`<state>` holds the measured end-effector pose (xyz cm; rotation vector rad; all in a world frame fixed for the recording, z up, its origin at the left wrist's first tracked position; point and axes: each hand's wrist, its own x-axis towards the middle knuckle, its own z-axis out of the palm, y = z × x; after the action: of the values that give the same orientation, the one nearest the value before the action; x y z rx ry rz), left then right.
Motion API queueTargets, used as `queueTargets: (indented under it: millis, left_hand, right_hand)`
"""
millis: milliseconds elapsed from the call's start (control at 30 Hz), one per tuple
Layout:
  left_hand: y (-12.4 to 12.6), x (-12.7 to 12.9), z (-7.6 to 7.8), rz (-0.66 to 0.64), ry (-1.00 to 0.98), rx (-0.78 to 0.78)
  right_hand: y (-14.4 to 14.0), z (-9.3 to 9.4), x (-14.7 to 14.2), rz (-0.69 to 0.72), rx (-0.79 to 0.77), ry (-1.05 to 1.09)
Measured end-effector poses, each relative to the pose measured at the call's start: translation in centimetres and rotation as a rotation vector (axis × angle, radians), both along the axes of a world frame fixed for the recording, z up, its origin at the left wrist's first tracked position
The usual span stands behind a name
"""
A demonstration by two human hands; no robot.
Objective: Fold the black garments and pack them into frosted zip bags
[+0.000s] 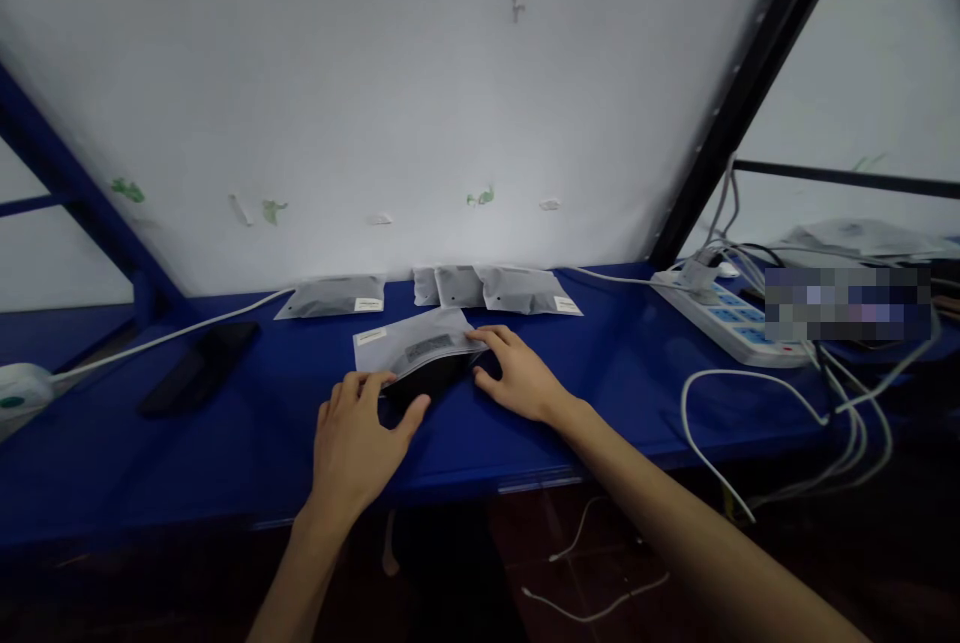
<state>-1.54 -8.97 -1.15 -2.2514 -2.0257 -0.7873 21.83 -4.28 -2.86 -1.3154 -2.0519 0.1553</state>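
Note:
A frosted plastic bag (409,333) with a white label lies on the blue table in front of me, its near edge bowed upward. A black item (431,380) shows at that near edge; its kind is unclear, and I cannot tell how far it sits inside the bag. My left hand (358,438) grips the bag's left corner, fingertips on top and thumb beside the black item. At the right corner, my right hand (517,373) holds the bag between fingers and thumb.
Several similar filled bags (525,290) lie along the wall, another bag (335,296) left of them. A black phone-like slab (199,368) is at left. Right stands a white power strip (739,323) with tangled white cables (757,375). The table's front edge runs below my hands.

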Motion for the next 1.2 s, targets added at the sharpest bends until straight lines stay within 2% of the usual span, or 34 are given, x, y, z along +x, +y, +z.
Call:
queueTargets:
  millis: [100,267,367,433,600,667,800,933,1033,1200]
  left_hand:
    - [0.2,0.3,0.3,0.008,0.070,-0.006]
    - [1.4,-0.5,0.3,0.110,-0.063,0.016]
    - [1.6,-1.0,0.2,0.116,-0.070,0.052]
    - [1.4,-1.2,0.1,0.065,-0.105,0.059]
    - [0.7,-1.6,-0.1,-0.231,-0.236,-0.021]
    - [0.6,-1.7,-0.2,-0.304,-0.238,-0.044]
    - [0.8,-2.0,-0.4,-0.371,-0.268,-0.046]
    - [0.8,-1.9,-0.4,-0.365,-0.305,-0.058]
    - [0.7,-1.6,-0.3,-0.362,-0.316,-0.053]
    - [0.5,-1.4,0.0,-0.355,-0.327,-0.042]
  right_hand:
    - [0.9,-0.9,0.4,0.035,-0.035,0.070]
    - [0.0,-0.5,0.1,0.052,0.012,0.052]
    - [-0.4,-0.3,-0.1,0.034,0.025,0.016]
    - [-0.4,-0.3,0.0,-0.016,0.032,-0.001]
    - [0.2,-0.9,0.7,-0.257,-0.003,0.066]
    - [0.4,-1.2,1.0,-0.341,-0.031,0.103]
    - [0.6,-1.8,1.3,-0.384,-0.011,0.121]
    - [0.6,-1.8,1.3,-0.379,0.126,0.109]
    - [-0.2,-1.0,0.9,-0.293,0.284,0.075]
    - [-2.5,0.8,-2.0,0.169,0.329,-0.122]
